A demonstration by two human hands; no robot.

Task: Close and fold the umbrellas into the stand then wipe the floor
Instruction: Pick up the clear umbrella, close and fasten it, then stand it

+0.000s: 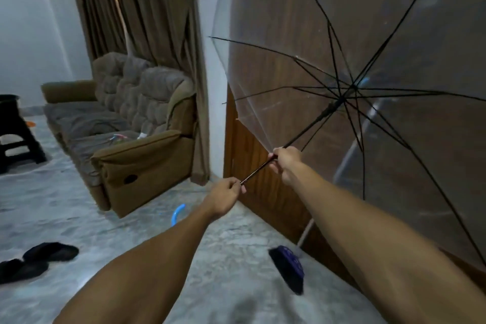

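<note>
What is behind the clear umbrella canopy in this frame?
Through the transparent umbrella canopy a brown wooden door shows, plus the pale handle of a broom leaning against it. The door's surface detail is blurred by the plastic, and no stand is visible.

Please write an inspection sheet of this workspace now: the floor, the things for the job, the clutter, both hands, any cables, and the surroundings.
Surface: grey marbled floor; whether it is wet cannot be told.
Job's things: transparent umbrella fully open, black shaft pointing up to the right; broom leaning against the wooden door; blue curved handle on the floor; no stand or cloth seen.
Clutter: black slippers on the floor at left.
Grippers: left hand pinches the shaft's lower end; right hand grips the shaft higher up.
Cables: nothing seen.
Surroundings: brown sofa, brown curtains, black stool at left.
</note>
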